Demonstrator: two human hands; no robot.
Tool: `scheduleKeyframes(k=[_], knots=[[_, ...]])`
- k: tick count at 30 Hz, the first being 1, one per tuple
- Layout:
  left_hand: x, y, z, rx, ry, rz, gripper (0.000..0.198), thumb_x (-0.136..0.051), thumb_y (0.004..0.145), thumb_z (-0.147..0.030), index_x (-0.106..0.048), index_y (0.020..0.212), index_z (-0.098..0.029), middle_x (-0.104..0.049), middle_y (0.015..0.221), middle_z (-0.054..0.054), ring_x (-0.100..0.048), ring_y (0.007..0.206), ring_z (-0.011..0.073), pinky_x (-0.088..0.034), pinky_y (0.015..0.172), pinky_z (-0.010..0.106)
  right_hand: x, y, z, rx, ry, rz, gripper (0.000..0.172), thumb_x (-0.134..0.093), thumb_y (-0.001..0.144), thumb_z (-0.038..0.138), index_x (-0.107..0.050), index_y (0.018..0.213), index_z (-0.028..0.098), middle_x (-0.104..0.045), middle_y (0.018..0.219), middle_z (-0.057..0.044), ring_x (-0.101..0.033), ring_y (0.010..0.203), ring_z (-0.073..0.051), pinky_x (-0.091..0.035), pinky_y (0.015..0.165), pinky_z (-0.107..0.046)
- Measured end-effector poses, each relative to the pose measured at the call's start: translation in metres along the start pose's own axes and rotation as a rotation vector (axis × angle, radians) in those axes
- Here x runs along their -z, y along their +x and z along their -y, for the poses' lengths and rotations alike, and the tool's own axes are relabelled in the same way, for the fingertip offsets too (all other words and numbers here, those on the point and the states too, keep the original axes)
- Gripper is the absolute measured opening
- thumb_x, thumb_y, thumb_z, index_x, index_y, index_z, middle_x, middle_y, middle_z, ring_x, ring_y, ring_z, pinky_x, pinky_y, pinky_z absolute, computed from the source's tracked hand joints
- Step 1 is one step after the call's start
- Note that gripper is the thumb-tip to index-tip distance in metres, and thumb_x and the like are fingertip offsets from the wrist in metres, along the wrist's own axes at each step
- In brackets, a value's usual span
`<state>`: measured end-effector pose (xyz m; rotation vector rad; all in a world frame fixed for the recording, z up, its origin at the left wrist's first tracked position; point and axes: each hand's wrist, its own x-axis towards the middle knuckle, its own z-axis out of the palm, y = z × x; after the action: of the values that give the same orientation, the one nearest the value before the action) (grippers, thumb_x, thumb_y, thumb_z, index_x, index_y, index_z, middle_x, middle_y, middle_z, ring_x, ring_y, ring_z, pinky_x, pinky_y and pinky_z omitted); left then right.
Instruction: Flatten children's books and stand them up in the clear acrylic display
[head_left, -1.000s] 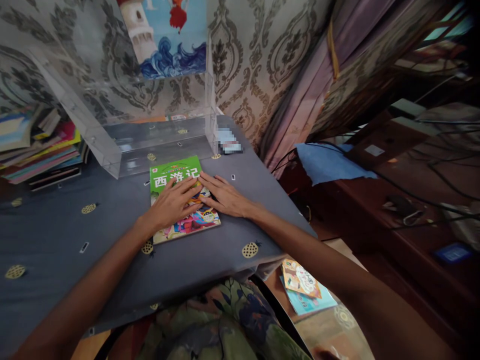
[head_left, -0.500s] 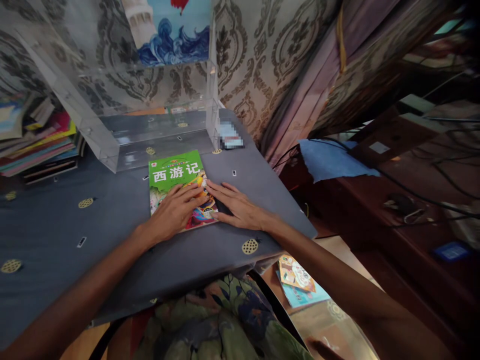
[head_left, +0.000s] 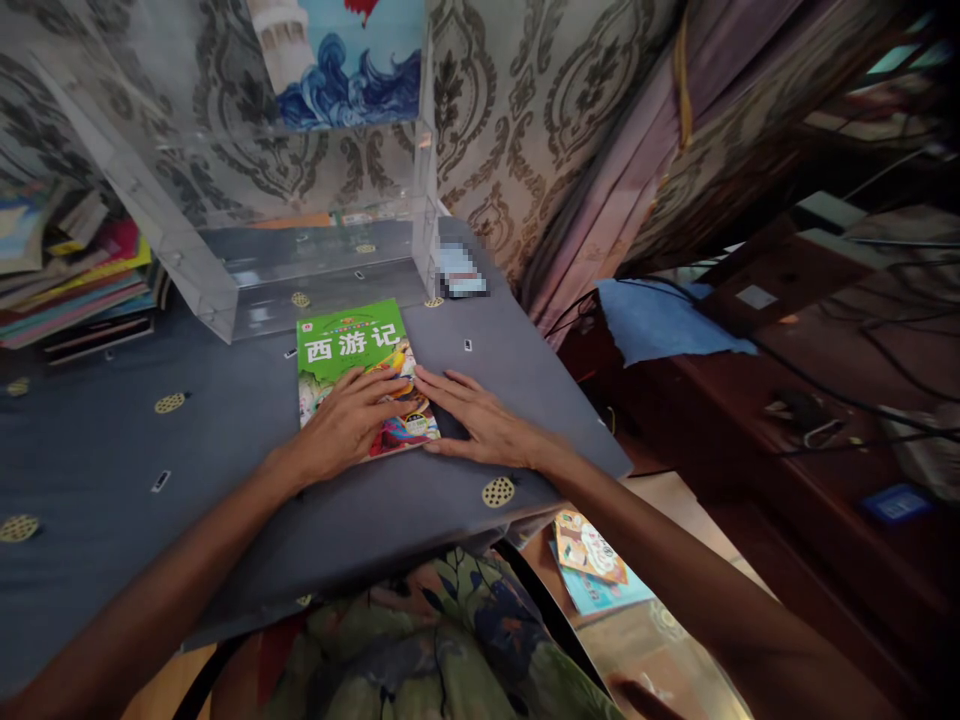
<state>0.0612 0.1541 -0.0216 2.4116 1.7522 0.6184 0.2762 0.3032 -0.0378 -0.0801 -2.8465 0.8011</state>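
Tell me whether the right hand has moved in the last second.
Yes. The right hand has slid right, off the book toward the gold dot on the cloth; its fingers now lie at the book's right edge.

Near the middle of the frame we find the book (head_left: pixel 351 352) lying flat on the table (head_left: pixel 112 470). The left hand (head_left: pixel 346 425) rests flat on the book's lower half. The right hand (head_left: pixel 484 425) lies just to the right of it, fingertips on the book's right edge and palm on the table. Directly above the book in the frame, close to its top edge, the plastic case (head_left: pixel 225 300) stands on the table, with the wall (head_left: pixel 510 120) behind it. At the upper left edge we see a stack of books (head_left: pixel 75 295). In the lower right, below the table's edge, two booklets (head_left: pixel 592 565) lie on the floor (head_left: pixel 679 505), one on the other. Right of the table a cloth (head_left: pixel 667 325) lies on a cabinet (head_left: pixel 750 420).
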Motion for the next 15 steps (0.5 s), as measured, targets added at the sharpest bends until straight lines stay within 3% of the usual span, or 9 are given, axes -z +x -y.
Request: scheduleKeyframes(k=[8,15], knots=[[-0.001,-0.001,-0.001,-0.08,-0.016,-0.049,0.039,-0.046,0.096,-0.012,-0.068,0.124,-0.028,-0.062,0.139,0.008,-0.05,0.135,0.0236,-0.035,0.114,0.053,0.0,0.001,0.0,-0.001,0.038,-0.021,0.08,-0.052,0.096,0.059,-0.017,0.16,0.026,-0.023,0.165,-0.009,-0.028,0.151,-0.025,-0.018,0.125,-0.052],[0.007,-0.002,-0.018,-0.181,-0.046,-0.021,0.039,-0.043,0.095,-0.007,-0.069,0.12,-0.024,-0.066,0.132,0.007,-0.054,0.127,0.0227,-0.044,0.108,0.048,-0.002,0.0,-0.002,0.005,0.034,-0.03,0.083,-0.056,0.094,0.058,-0.015,0.16,0.028,-0.023,0.165,-0.008,-0.028,0.151,-0.025,-0.018,0.125,-0.052]])
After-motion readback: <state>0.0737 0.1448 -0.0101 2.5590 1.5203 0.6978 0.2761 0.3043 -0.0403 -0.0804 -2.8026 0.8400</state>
